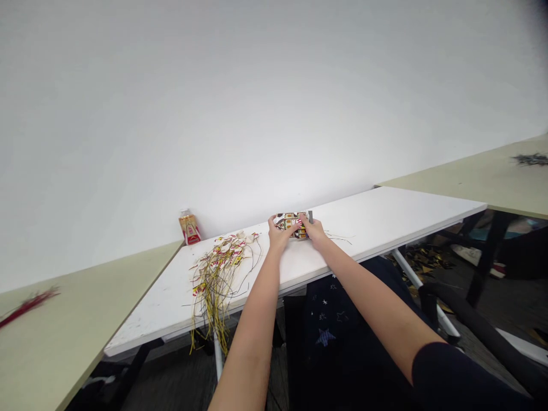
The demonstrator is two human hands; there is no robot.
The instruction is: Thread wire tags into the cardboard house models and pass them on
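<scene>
Both hands hold a small printed piece [289, 220] with a brown, yellow and white pattern, just above the white table. My left hand [279, 235] grips its left end, the thumb lying across the front. At the right end, my right hand [315, 230] is closed on it with the thumb pressed to its face. A small grey strip [310, 216] shows beside the right fingers; whether it belongs to the piece I cannot tell. A few thin dark strings [340, 237] lie to the right of the right hand.
A heap of white-and-red tags with yellow and dark strings [218, 274] hangs over the front edge of the white table [398, 214]. A gold-and-red bottle [189, 227] stands by the wall. Cream tables adjoin, with red strands [32, 305] left and dark strands [531, 160] right.
</scene>
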